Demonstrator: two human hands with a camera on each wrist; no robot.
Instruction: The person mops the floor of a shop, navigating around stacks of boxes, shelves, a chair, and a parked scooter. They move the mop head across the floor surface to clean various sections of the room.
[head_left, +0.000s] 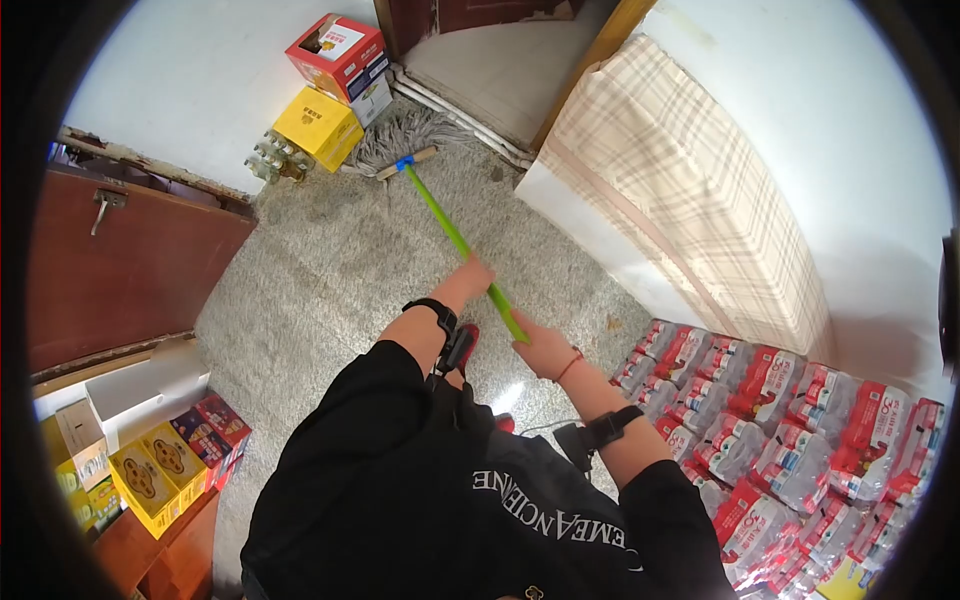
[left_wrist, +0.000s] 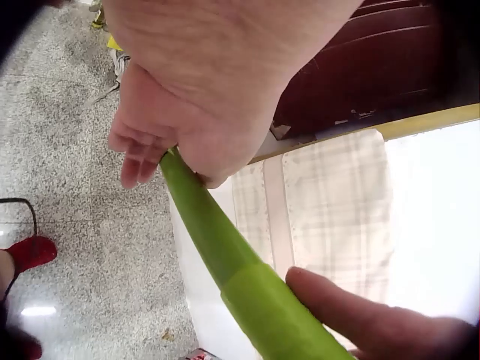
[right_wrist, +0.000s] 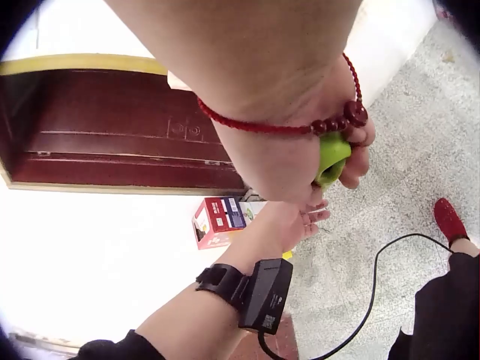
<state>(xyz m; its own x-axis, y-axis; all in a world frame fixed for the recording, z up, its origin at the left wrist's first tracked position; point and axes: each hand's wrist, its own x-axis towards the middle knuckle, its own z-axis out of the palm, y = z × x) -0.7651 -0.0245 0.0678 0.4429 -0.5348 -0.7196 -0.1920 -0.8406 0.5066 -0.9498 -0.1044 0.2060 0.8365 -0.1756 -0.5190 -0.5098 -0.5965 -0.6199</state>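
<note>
A mop (head_left: 440, 215) with a green handle reaches across the floor in the head view. Its grey string head (head_left: 400, 135) lies spread on the floor by the doorway, under a wooden bar with a blue joint. My left hand (head_left: 472, 280) holds the handle partway up. In the left wrist view that hand (left_wrist: 176, 124) has its thumb side against the green tube, its fingers partly hidden behind the palm. Nearer my body, my right hand (head_left: 547, 352) grips the handle's top end. The right wrist view shows the hollow handle end (right_wrist: 331, 161) poking out of that fist.
Beside the mop head stand a yellow box (head_left: 318, 125), a red box (head_left: 337, 55) and several glass bottles (head_left: 275, 158). Packs of bottles (head_left: 770, 430) line the right, below a plaid cloth (head_left: 690, 180). A brown door (head_left: 130, 250) and yellow cartons (head_left: 160, 475) are at left.
</note>
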